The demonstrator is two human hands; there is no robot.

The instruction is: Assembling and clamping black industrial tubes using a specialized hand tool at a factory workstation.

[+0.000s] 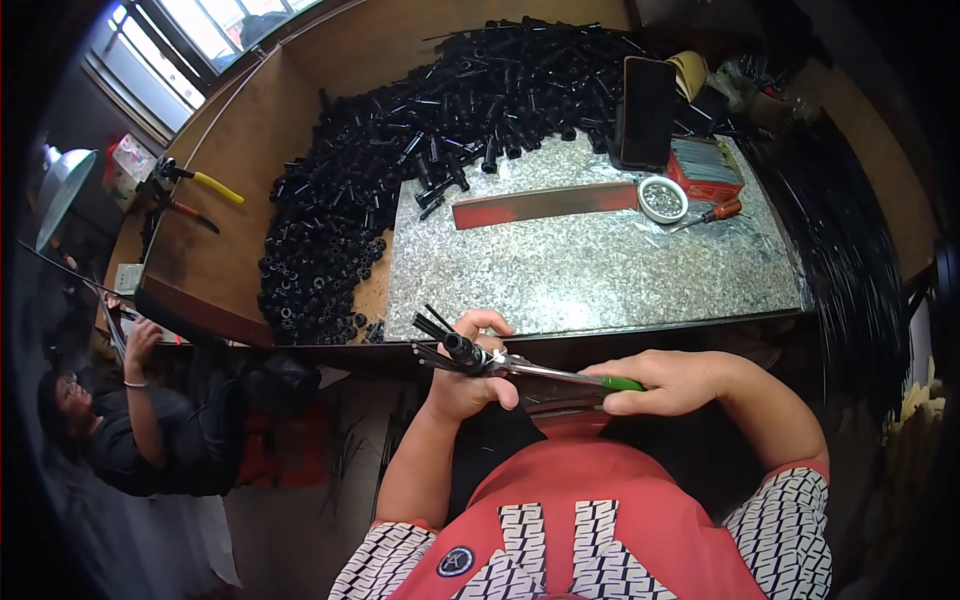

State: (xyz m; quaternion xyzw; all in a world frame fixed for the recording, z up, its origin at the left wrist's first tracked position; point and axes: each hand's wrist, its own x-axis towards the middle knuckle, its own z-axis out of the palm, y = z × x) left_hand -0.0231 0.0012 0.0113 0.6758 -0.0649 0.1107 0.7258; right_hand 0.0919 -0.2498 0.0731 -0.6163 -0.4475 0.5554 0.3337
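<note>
My left hand is closed around a black tubular part with several thin black rods sticking out to the left. My right hand grips the green handle of a pair of pliers. The pliers' metal jaws reach the black part beside my left thumb, and exactly what they bite on is too small to tell. Both hands are just in front of the table's near edge, above my lap.
A speckled stone slab tops the table. On it are a long metal bar, a white bowl of small metal pieces, a screwdriver and a phone. Black plastic parts heap behind. A co-worker sits left.
</note>
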